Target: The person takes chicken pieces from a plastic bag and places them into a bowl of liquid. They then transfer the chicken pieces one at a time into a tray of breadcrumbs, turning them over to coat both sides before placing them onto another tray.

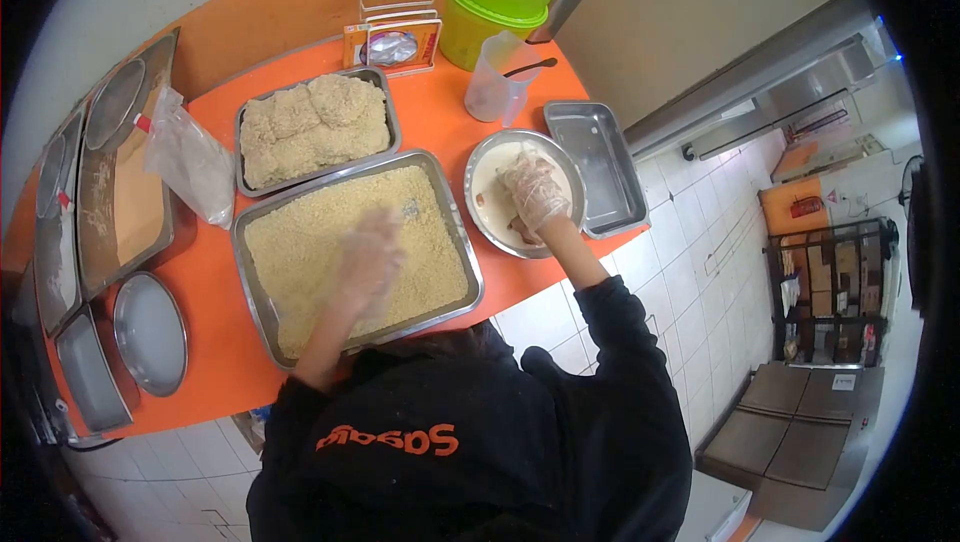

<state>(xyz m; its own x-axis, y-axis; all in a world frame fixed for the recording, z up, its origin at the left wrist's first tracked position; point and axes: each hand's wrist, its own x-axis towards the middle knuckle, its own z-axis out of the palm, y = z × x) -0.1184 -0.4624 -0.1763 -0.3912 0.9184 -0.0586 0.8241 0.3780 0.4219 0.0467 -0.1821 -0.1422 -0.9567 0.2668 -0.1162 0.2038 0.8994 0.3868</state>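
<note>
The left hand (368, 264) is over the pale crumbs (290, 242) in the large metal tray (461, 227), its fingers smeared by motion; I cannot tell how far they are open, whether they hold anything, or whether they touch the crumbs. The right hand (537, 190), in a clear plastic glove, reaches down into the round metal bowl (469, 194) of white liquid (495, 164); its fingertips are hidden, so how far they are closed, and on what, cannot be told. Brownish pieces (521, 233) show beside and below the glove, partly sunk, their number unclear. Bowl and tray sit side by side near the person's edge of the tabletop (218, 382), probably so each hand has one within easy reach, wet kept apart from dry. Behind the large tray, a second tray (393, 112) is heaped with crumb-covered pieces (315, 132), packed so close that single ones are hard to separate by eye. A shallow pan (600, 167) stands right of the bowl, and a translucent jug (485, 92) behind it, with a dark-handled utensil (530, 67) whose lower end is obscured. Left lies a plastic bag (188, 162), contents unclear. Green tubs (495, 32) are cut off at the top.
</note>
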